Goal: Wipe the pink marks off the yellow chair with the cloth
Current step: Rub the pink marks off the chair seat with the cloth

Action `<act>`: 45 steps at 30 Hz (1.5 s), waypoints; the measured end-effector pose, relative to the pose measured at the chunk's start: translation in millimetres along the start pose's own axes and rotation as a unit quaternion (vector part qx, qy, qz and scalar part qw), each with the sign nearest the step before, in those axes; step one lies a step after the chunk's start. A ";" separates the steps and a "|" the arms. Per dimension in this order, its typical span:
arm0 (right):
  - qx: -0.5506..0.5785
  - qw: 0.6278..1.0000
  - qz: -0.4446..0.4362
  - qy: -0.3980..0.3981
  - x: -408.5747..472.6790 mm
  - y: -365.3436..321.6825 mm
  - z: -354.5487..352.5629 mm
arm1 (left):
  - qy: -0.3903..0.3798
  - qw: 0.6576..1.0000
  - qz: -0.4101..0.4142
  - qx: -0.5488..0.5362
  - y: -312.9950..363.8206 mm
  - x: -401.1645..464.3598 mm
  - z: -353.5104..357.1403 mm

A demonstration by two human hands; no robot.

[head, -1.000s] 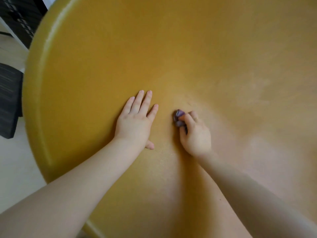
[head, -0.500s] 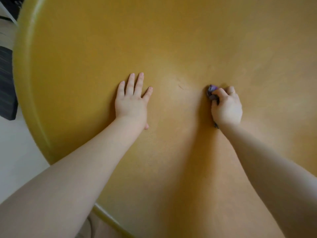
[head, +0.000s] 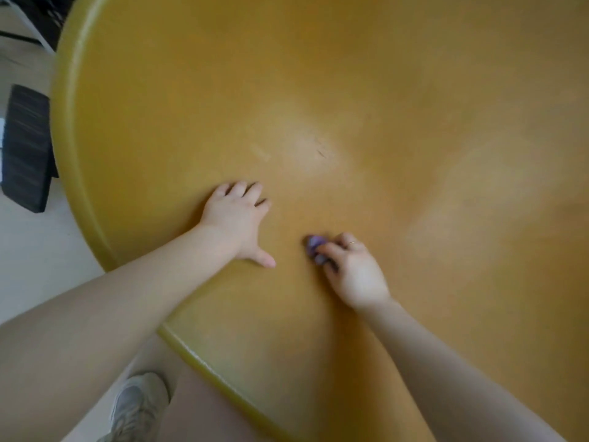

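head view, looking down, described from the near edge outward. lowest in the frame, a grey lace-up shoe (head: 137, 406) stands on the pale smooth floor (head: 38, 250), partly covered by the bare left forearm that crosses in front of it. just beyond the shoe runs the rounded, glossy near rim of the large mustard-yellow moulded plastic chair (head: 350, 90), whose wide dished surface fills most of the view. both bare forearms reach across this rim onto the seat. the right hand (head: 353, 272) lies nearer, its fingers curled and pinching a small bunched purple cloth (head: 315, 247) against the chair surface; the cloth shows only at the fingertips, and a thin ring sits on one finger. just beside it, to the left and slightly farther, the left hand (head: 236, 218) rests on the seat with nothing in it, palm down, fingers bent at the tips and thumb spread toward the cloth; the two hands are near each other but apart. beyond the left hand, a pale, faintly pinkish smeared patch (head: 314, 145) marks the yellow surface, with a short dark scratch inside it; a second faded patch lies to the right, well apart. farthest left, off the chair, a dark ribbed rectangular object (head: 27, 148) sits on the floor.
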State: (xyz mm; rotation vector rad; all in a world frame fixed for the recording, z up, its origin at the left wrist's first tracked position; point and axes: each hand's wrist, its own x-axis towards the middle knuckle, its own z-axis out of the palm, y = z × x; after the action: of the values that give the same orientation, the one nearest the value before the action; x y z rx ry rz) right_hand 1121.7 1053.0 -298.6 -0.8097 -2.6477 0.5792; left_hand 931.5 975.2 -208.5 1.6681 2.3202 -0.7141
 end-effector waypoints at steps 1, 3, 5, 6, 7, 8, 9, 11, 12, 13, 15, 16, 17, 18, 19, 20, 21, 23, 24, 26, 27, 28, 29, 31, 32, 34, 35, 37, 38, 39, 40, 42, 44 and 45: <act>-0.039 0.997 0.051 0.034 4.5 19.5 -11.9 | -0.020 1.000 0.005 0.019 -3.7 0.8 2.2; -0.096 0.976 0.171 0.096 7.1 61.7 -40.2 | -0.026 0.998 0.016 0.046 -7.3 1.2 9.3; -0.104 0.950 0.258 0.141 6.6 86.2 -59.6 | -0.012 0.998 0.023 0.050 -7.8 1.4 15.8; -0.095 0.939 0.289 0.159 7.1 86.7 -60.3 | -0.005 0.998 0.025 0.050 -8.1 2.2 17.5; -0.082 0.928 0.316 0.178 8.8 81.0 -54.5 | 0.000 0.999 0.026 0.047 -8.6 3.9 18.9; -0.068 0.918 0.340 0.194 11.3 70.3 -45.4 | 0.003 0.999 0.027 0.046 -9.0 5.9 19.9; -0.060 0.912 0.351 0.201 13.9 56.8 -33.2 | 0.005 0.999 0.028 0.045 -8.7 8.2 20.7; -0.056 0.920 0.332 0.198 17.2 24.9 -7.0 | 0.003 0.998 0.034 0.045 -6.8 10.9 21.8; -0.049 0.928 0.314 0.193 18.3 7.4 4.8 | 0.005 0.998 0.039 0.048 -6.8 12.3 22.7; -0.041 0.935 0.298 0.191 18.7 -11.1 16.2 | 0.012 0.998 0.046 0.052 -8.3 13.8 23.6; -0.016 0.939 0.284 0.193 16.2 -49.1 34.5 | 0.024 0.997 0.058 0.050 -12.1 14.0 25.0; -0.001 0.939 0.285 0.190 12.3 -65.2 40.6 | 0.025 0.996 0.063 0.049 -12.3 13.8 23.3; 0.010 0.940 0.286 0.186 6.7 -79.3 44.8 | 0.024 0.996 0.069 0.052 -11.6 14.0 20.3; 0.015 0.944 0.279 0.173 0.7 -90.8 47.6 | 0.021 0.996 0.072 0.056 -10.8 13.6 18.1; 0.018 0.951 0.267 0.151 -5.2 -98.0 47.4 | 0.017 0.996 0.072 0.057 -9.7 13.0 16.8; 0.017 0.959 0.254 0.127 -10.9 -99.5 44.8 | 0.014 0.996 0.072 0.058 -8.5 12.7 15.8; 0.007 0.965 0.242 0.102 -16.5 -95.4 38.8 | 0.012 0.995 0.074 0.059 -7.2 12.4 14.8; -0.037 0.968 0.242 0.053 -31.1 -77.9 21.3 | 0.014 0.993 0.096 0.068 -5.1 11.2 14.0; -0.064 0.962 0.263 0.041 -40.5 -66.3 11.4 | 0.020 0.989 0.122 0.080 -4.6 10.7 14.0; -0.125 0.931 0.339 0.046 -63.1 -38.8 -11.1 | 0.024 0.976 0.194 0.100 -3.0 9.3 13.4; -0.150 0.906 0.392 0.054 -75.2 -25.4 -23.0 | 0.016 0.969 0.222 0.104 -1.8 7.4 12.6; -0.164 0.878 0.446 0.053 -85.9 -15.6 -33.3 | 0.008 0.966 0.238 0.105 0.0 5.5 11.3; -0.171 0.851 0.494 0.050 -94.7 -9.9 -39.9 | 0.003 0.964 0.244 0.104 1.9 4.1 10.0; -0.169 0.823 0.541 0.042 -97.6 -14.7 -34.0 | -0.006 0.967 0.235 0.095 3.0 0.6 9.1; -0.163 0.822 0.544 0.044 -93.0 -25.9 -25.2 | -0.011 0.969 0.228 0.090 3.8 -1.2 8.3; -0.141 0.843 0.515 0.068 -79.2 -57.9 -3.0 | -0.027 0.973 0.218 0.076 7.7 -6.7 4.3; -0.126 0.860 0.489 0.074 -73.2 -77.1 7.6 | -0.035 0.974 0.217 0.061 12.2 -10.3 1.1; -0.100 0.883 0.455 0.062 -65.5 -116.8 22.1 | -0.037 0.973 0.227 0.010 25.9 -20.4 -4.9; -0.084 0.892 0.443 0.040 -63.5 -134.4 24.0 | -0.035 0.971 0.235 -0.018 34.4 -26.9 -7.0; -0.069 0.901 0.428 0.014 -64.2 -149.4 23.1 | -0.037 0.968 0.243 -0.041 43.4 -33.8 -8.1; -0.060 0.911 0.407 -0.010 -68.9 -158.7 21.5 | -0.043 0.966 0.250 -0.059 53.1 -40.3 -8.1; -0.079 0.932 0.352 -0.034 -89.3 -159.8 15.4 | -0.061 0.961 0.258 -0.075 71.5 -51.2 -7.4; -0.111 0.942 0.313 -0.048 -120.0 -144.1 4.9 | -0.073 0.959 0.265 -0.075 84.9 -59.7 -7.9; -0.123 0.941 0.311 -0.062 -137.6 -134.8 -3.5 | -0.072 0.957 0.268 -0.080 90.8 -63.4 -9.3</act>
State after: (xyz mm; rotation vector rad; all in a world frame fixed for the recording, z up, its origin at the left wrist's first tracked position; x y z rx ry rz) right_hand 1170.0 871.1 -257.2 -1.7673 -2.5773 0.4503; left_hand 1039.0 949.3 -197.8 1.9632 1.6574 -0.4940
